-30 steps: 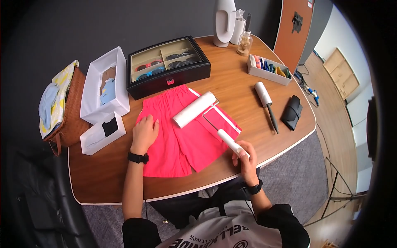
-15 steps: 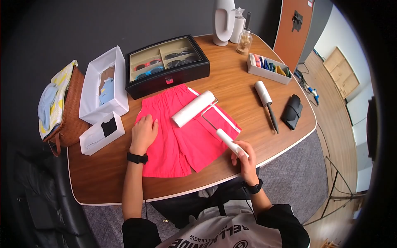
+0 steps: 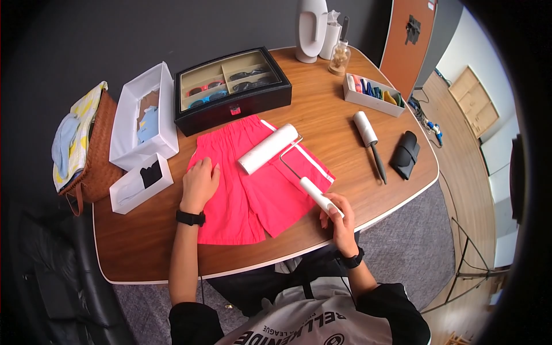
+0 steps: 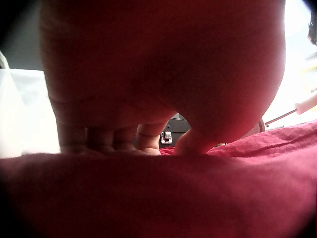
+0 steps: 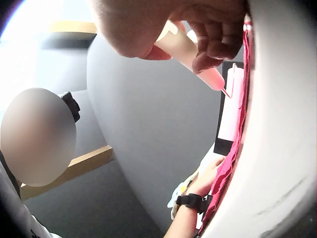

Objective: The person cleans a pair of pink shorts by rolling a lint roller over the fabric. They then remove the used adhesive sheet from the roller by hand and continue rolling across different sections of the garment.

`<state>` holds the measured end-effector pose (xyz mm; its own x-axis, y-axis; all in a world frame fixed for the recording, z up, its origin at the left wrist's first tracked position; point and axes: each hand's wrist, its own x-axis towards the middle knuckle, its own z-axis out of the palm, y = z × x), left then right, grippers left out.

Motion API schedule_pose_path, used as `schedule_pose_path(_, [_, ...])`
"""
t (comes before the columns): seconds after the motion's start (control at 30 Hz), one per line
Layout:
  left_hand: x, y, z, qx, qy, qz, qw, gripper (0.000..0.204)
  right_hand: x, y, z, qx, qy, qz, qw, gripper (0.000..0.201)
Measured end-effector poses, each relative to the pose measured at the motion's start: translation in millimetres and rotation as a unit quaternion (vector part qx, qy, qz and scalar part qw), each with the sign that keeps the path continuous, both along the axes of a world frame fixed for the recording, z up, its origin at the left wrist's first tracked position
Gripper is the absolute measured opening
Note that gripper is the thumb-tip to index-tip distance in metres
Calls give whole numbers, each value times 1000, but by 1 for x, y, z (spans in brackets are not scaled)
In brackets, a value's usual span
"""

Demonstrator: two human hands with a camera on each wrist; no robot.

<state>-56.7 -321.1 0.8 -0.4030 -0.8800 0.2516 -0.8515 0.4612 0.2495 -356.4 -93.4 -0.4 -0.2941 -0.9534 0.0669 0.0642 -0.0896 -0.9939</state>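
Pink shorts (image 3: 230, 201) with a white side stripe lie flat on the wooden table. On their upper part rests a white lint roller (image 3: 268, 149) with a wire frame. My right hand (image 3: 341, 223) grips its white handle (image 3: 315, 192) near the table's front edge. In the right wrist view, fingers of the right hand (image 5: 210, 37) curl round the handle (image 5: 183, 47). My left hand (image 3: 200, 183) rests on the left side of the shorts, and in the left wrist view the fingertips of that hand (image 4: 143, 94) touch the pink cloth (image 4: 148, 193).
A black glasses case (image 3: 233, 95) stands behind the shorts. To the left are two white boxes (image 3: 118, 132) (image 3: 123, 204) and a woven basket (image 3: 102, 146). Rightward lie a smaller lint roller (image 3: 365, 130), a black pouch (image 3: 406, 155) and a box of rolled cloths (image 3: 368, 102).
The head view has shifted very slightly. The roller, the shorts and both hands stay in nearly the same places relative to one another.
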Motion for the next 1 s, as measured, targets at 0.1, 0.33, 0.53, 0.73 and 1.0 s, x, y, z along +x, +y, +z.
schedule_pose_path(0.1, [1,-1,-2,-6,4,-5,1000,25,1,0,0,-1,0,-8,1000,33])
schedule_pose_path(0.33, [0,0,-3,-5,22,-4,1000,26,1,0,0,2,9,-6,1000,34])
schedule_pose_path(0.53, [-1,0,3,14,-4,-5,1000,25,3,0,1,12,21,-11,1000,34])
schedule_pose_path(0.73, [0,-1,1,11,-9,1,1000,25,3,0,-4,4,16,-11,1000,31])
schedule_pose_path(1.0, [-2,0,3,18,-7,3,1000,26,7,-3,1,9,67,-10,998,30])
